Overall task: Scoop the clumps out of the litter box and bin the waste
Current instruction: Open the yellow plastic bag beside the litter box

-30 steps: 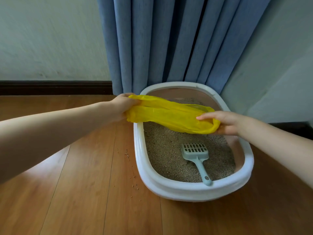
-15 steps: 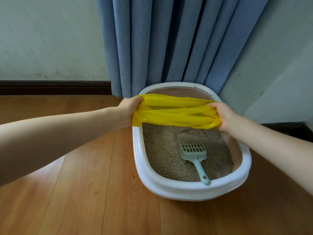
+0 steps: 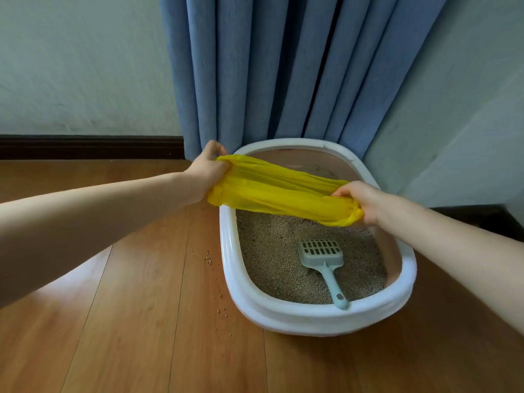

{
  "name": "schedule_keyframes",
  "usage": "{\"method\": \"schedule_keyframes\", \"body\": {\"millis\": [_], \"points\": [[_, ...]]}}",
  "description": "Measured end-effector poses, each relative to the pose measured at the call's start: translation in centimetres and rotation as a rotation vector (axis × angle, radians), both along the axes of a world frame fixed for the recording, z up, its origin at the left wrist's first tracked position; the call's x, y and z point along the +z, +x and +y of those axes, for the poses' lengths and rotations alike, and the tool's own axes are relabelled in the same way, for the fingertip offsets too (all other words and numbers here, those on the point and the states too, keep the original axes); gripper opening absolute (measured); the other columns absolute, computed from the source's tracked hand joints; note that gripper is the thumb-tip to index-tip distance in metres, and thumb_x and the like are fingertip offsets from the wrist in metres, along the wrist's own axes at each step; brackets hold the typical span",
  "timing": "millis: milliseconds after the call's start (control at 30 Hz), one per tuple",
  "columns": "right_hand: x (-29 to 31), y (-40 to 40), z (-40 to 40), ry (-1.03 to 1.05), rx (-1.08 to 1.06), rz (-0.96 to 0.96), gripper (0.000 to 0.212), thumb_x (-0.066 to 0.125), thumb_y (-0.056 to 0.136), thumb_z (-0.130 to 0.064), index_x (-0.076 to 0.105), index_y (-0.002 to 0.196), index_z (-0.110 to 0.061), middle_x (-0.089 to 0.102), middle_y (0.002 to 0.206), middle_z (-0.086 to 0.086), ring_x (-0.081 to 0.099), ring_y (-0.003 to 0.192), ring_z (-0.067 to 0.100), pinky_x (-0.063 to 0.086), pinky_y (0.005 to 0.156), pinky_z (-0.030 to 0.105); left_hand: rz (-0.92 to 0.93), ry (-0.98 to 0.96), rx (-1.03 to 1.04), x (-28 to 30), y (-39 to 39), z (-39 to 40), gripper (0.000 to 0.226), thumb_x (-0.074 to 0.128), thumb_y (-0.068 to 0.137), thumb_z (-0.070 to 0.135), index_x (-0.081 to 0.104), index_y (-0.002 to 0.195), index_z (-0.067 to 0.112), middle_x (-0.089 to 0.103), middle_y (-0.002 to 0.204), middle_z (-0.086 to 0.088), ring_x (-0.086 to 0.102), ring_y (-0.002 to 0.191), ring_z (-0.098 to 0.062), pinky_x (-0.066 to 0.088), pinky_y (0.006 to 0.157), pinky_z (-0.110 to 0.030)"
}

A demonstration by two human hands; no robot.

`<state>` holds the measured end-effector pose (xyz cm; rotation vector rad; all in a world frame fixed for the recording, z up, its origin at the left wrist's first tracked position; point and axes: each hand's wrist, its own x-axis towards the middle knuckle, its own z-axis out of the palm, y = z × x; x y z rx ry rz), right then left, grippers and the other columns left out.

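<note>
Both hands clamp a yellow plastic bag (image 3: pixel 279 191), stretched taut between them above the far half of the litter box (image 3: pixel 309 313). Left hand (image 3: pixel 207 168) has fingers curled into the bag's left end, just outside the box's left rim, near its far-left corner. Right hand (image 3: pixel 358 198) grips the bunched right end, fingers wrapped round it, over the box's right side. Bag slopes slightly, left end higher and farther, right end lower and nearer. Bag is gathered into long folds; cannot tell whether its mouth is open. It hides part of the litter beneath.

Litter box: oval, white rim, pinkish inner wall, sitting on the wood floor (image 3: pixel 141 336). Granular tan litter (image 3: pixel 272 251) fills it. Pale blue-green litter scoop (image 3: pixel 321 255) lies on the litter in the near half of the box, slotted head toward the bag, handle pointing to the near rim, its tip touching or almost touching the rim. No hand on the scoop. Clumps not distinguishable in the litter.

Scattered litter grains (image 3: pixel 209 259) on the floor just left of the box. Blue curtain (image 3: pixel 283 66) hangs directly behind the box, reaching down to its far rim. Dark baseboard (image 3: pixel 90 147) runs along the wall left of the box, behind the left forearm. Pale wall to the right of the box.
</note>
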<state>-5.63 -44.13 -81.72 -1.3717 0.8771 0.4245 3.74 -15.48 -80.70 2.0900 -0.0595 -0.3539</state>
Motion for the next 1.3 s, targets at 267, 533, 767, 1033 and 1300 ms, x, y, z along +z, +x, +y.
{"method": "schedule_keyframes", "body": {"millis": [267,533,767,1033,1300], "points": [[1.8,-0.5,-1.4,0.33,0.163,-0.413,0.043,0.045,0.083,0.0,0.075,0.097,-0.027,0.067,0.117,0.017,0.066,0.104,0.034,0.054,0.083,0.054,0.047,0.159,-0.371,-0.7,2.6,3.7,0.044,0.045,0.087,-0.007,0.044,0.092,0.036,0.051,0.093,-0.001,0.052,0.078,-0.018,0.044,0.05,-0.019],[0.8,0.0,-0.6,-0.167,0.488,-0.165,0.024,0.053,0.096,-0.025,0.072,0.111,-0.029,0.061,0.128,0.002,0.064,0.108,0.029,0.057,0.068,0.027,0.317,-0.299,-0.345,-0.4,2.6,4.5,0.026,0.051,0.09,0.005,0.059,0.076,0.025,0.058,0.09,-0.012,0.058,0.078,-0.028,0.053,0.049,-0.026],[-0.3,-0.4,1.0,-0.754,0.825,-0.304,0.034,0.055,0.096,-0.022,0.051,0.128,-0.032,0.049,0.141,0.009,0.063,0.097,0.028,0.05,0.078,0.037,0.247,0.114,-0.313,0.2,0.7,1.7,0.005,0.07,0.08,0.015,0.073,0.084,0.016,0.066,0.084,-0.004,0.061,0.071,-0.012,0.051,0.065,-0.026],[-0.3,-0.1,2.0,-0.89,0.837,-0.365,0.028,0.059,0.092,-0.017,0.063,0.108,-0.04,0.055,0.134,-0.004,0.065,0.083,0.031,0.053,0.069,0.038,-0.332,0.628,-0.476,-2.2,1.0,1.8,0.047,0.067,0.086,0.027,0.054,0.13,0.034,0.047,0.103,-0.005,0.05,0.089,-0.018,0.041,0.071,-0.025],[-0.2,1.1,3.2,-1.011,1.005,-0.206,0.103,0.077,0.073,-0.041,0.012,0.152,-0.026,0.04,0.148,0.007,0.051,0.121,0.025,0.048,0.095,0.037,-0.361,0.731,-0.608,-2.7,0.7,2.9,0.078,0.075,0.079,0.03,0.033,0.145,0.032,0.045,0.113,-0.01,0.048,0.105,-0.028,0.045,0.078,-0.03]]}}
